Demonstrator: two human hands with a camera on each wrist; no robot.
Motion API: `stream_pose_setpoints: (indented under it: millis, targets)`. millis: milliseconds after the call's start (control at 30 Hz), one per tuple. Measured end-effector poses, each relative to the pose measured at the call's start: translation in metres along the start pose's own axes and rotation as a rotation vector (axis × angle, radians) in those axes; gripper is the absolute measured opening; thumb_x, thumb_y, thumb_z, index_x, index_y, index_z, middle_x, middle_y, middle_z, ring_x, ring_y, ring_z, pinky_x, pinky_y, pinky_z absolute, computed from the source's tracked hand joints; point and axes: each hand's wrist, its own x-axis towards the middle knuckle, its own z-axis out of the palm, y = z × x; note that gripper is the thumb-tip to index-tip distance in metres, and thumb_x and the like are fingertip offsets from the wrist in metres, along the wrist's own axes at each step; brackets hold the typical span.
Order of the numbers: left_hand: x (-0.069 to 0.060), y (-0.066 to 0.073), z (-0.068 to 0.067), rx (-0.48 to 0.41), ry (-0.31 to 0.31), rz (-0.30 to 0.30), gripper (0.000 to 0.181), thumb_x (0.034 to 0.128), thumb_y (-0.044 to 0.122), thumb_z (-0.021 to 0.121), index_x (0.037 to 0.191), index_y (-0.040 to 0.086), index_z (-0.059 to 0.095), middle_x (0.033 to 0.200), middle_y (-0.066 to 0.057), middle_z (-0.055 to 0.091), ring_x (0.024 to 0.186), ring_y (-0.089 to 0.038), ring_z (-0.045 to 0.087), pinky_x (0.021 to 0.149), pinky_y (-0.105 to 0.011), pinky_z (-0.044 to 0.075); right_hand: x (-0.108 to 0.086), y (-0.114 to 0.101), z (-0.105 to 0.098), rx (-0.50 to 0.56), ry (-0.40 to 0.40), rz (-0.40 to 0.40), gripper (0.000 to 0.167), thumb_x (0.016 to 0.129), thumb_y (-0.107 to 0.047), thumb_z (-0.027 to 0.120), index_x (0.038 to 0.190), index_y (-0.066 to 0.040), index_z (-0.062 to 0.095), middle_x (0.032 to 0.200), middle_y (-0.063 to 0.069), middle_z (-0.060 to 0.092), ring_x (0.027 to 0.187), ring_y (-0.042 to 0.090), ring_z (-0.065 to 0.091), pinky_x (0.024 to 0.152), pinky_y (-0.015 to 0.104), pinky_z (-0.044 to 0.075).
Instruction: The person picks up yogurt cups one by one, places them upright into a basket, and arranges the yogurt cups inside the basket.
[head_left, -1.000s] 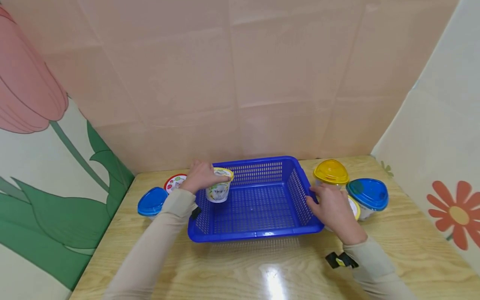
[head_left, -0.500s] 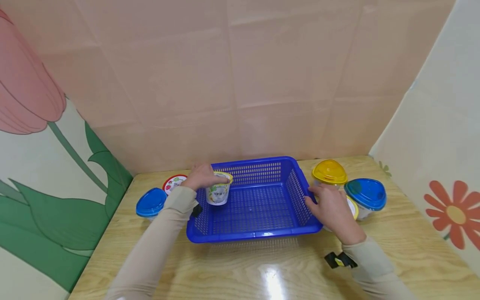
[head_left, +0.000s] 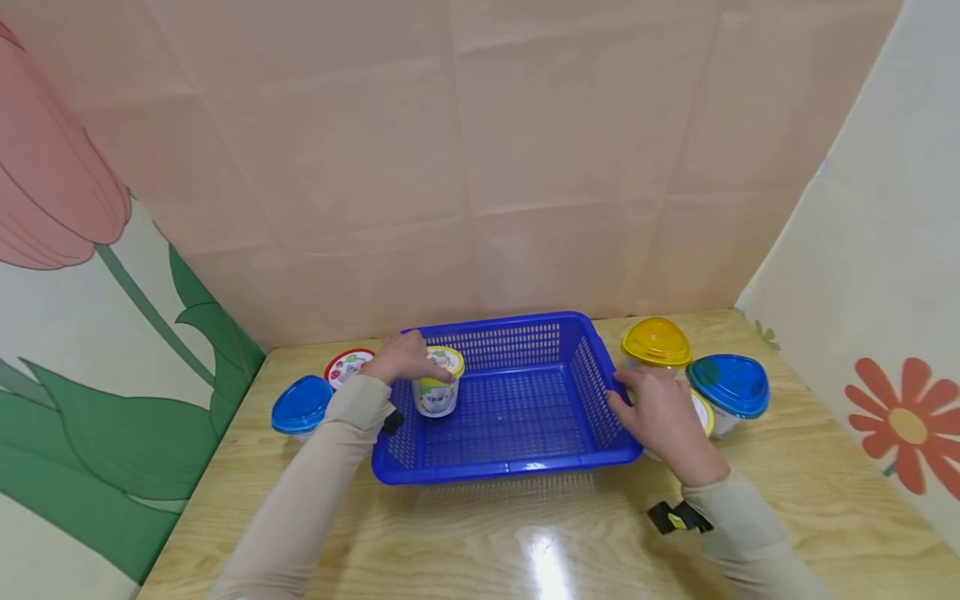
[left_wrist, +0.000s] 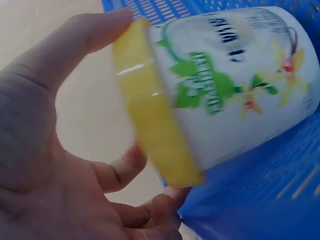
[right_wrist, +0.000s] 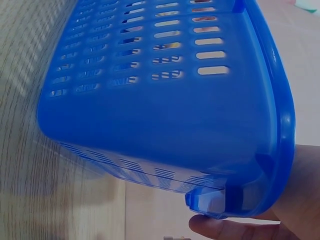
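Observation:
A white paper tub (head_left: 437,400) with a yellow lid stands at the left end of the blue plastic basket (head_left: 510,468). My left hand (head_left: 405,358) holds the tub near its lid. In the left wrist view, the thumb meets the edge of the yellow lid (left_wrist: 150,100), and curled fingers (left_wrist: 122,170) lie by the opposite edge. Over the basket's right rim, my right hand (head_left: 663,417) grips the side. The right wrist view shows the basket wall (right_wrist: 165,110) and a finger (right_wrist: 225,229) beyond the rim; the other fingers are mostly hidden.
Left of the basket are a blue-lidded container (head_left: 303,404) and a red-rimmed tub (head_left: 348,365). On the right stand a yellow-lidded container (head_left: 656,342), a blue-lidded container (head_left: 727,385) and a yellow-rimmed tub (head_left: 703,412) partly behind my right hand. A papered wall (head_left: 465,167) rises behind the table.
The left hand has lowered the tub slightly into the basket, and its thumb now sits lower across the front. My right hand has stayed at the basket's right rim.

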Motion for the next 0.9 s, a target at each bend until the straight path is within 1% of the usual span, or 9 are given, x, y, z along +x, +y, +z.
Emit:
stream_pose_setpoints:
  millis: [100, 200, 267, 333, 567, 667, 733, 800, 900]
  targets:
    - [-0.002, -0.001, -0.001, 0.023, -0.011, -0.013, 0.053, 0.0687, 0.054, 0.084, 0.077, 0.008, 0.059, 0.079, -0.001, 0.057, 0.079, -0.021, 0.052, 0.090, -0.041, 0.041, 0.000, 0.001, 0.000, -0.014, 0.015, -0.013, 0.034, 0.088, -0.021, 0.073, 0.109, 0.006, 0.072, 0.094, 0.022, 0.071, 0.078, 0.035, 0.064, 0.069, 0.054, 0.048]
    - [-0.003, -0.003, -0.001, 0.023, -0.008, -0.019, 0.063, 0.0676, 0.052, 0.086, 0.099, 0.002, 0.065, 0.099, -0.008, 0.065, 0.095, -0.027, 0.059, 0.092, -0.041, 0.044, 0.000, 0.001, 0.000, -0.023, 0.027, -0.021, 0.034, 0.089, -0.021, 0.073, 0.108, 0.006, 0.072, 0.095, 0.023, 0.071, 0.080, 0.037, 0.066, 0.070, 0.056, 0.047]
    - [-0.003, -0.004, 0.000, 0.014, 0.002, -0.016, 0.068, 0.0666, 0.051, 0.087, 0.106, -0.001, 0.066, 0.105, -0.012, 0.067, 0.099, -0.030, 0.060, 0.092, -0.042, 0.045, -0.001, 0.002, 0.000, -0.020, 0.028, -0.026, 0.034, 0.089, -0.021, 0.072, 0.108, 0.006, 0.072, 0.095, 0.023, 0.072, 0.082, 0.038, 0.066, 0.071, 0.058, 0.047]
    - [-0.004, -0.004, 0.001, 0.009, 0.010, -0.017, 0.067, 0.0661, 0.049, 0.088, 0.106, -0.001, 0.066, 0.104, -0.012, 0.067, 0.100, -0.030, 0.059, 0.093, -0.042, 0.044, -0.001, 0.001, 0.001, -0.016, 0.022, -0.026, 0.034, 0.089, -0.021, 0.072, 0.108, 0.006, 0.072, 0.095, 0.023, 0.072, 0.082, 0.038, 0.066, 0.071, 0.059, 0.047]
    - [-0.004, -0.006, 0.003, -0.041, 0.039, -0.020, 0.056, 0.0642, 0.043, 0.091, 0.093, 0.003, 0.063, 0.091, -0.007, 0.063, 0.090, -0.026, 0.056, 0.090, -0.041, 0.041, -0.001, 0.001, 0.001, -0.017, 0.000, -0.016, 0.034, 0.089, -0.022, 0.071, 0.109, 0.006, 0.071, 0.092, 0.021, 0.071, 0.081, 0.037, 0.065, 0.072, 0.059, 0.047]
    - [-0.006, -0.008, 0.002, -0.092, 0.040, -0.020, 0.062, 0.0654, 0.043, 0.091, 0.101, 0.002, 0.062, 0.100, -0.011, 0.064, 0.100, -0.031, 0.055, 0.093, -0.042, 0.042, -0.001, 0.000, 0.000, -0.016, -0.007, -0.013, 0.034, 0.090, -0.022, 0.071, 0.110, 0.006, 0.071, 0.092, 0.021, 0.071, 0.080, 0.037, 0.065, 0.073, 0.059, 0.047]
    - [-0.009, -0.009, 0.001, -0.154, 0.034, -0.026, 0.067, 0.0673, 0.044, 0.090, 0.109, 0.000, 0.061, 0.107, -0.014, 0.064, 0.107, -0.034, 0.054, 0.094, -0.043, 0.044, 0.000, 0.000, 0.000, -0.017, -0.007, -0.014, 0.034, 0.089, -0.022, 0.072, 0.110, 0.006, 0.071, 0.092, 0.021, 0.071, 0.079, 0.036, 0.065, 0.073, 0.059, 0.048]
    - [-0.012, -0.010, 0.000, -0.221, 0.029, -0.035, 0.071, 0.0704, 0.045, 0.088, 0.115, -0.001, 0.059, 0.112, -0.015, 0.063, 0.110, -0.034, 0.054, 0.093, -0.044, 0.046, 0.000, 0.001, 0.000, -0.016, -0.008, -0.015, 0.034, 0.089, -0.022, 0.072, 0.110, 0.006, 0.071, 0.091, 0.020, 0.071, 0.079, 0.035, 0.065, 0.072, 0.059, 0.048]
    - [-0.016, -0.011, -0.003, -0.299, 0.045, -0.055, 0.070, 0.0754, 0.045, 0.085, 0.119, -0.002, 0.058, 0.115, -0.017, 0.063, 0.107, -0.032, 0.055, 0.089, -0.044, 0.048, 0.000, 0.000, 0.000, -0.018, -0.009, -0.013, 0.034, 0.089, -0.022, 0.072, 0.110, 0.006, 0.071, 0.092, 0.020, 0.071, 0.079, 0.036, 0.065, 0.073, 0.059, 0.048]
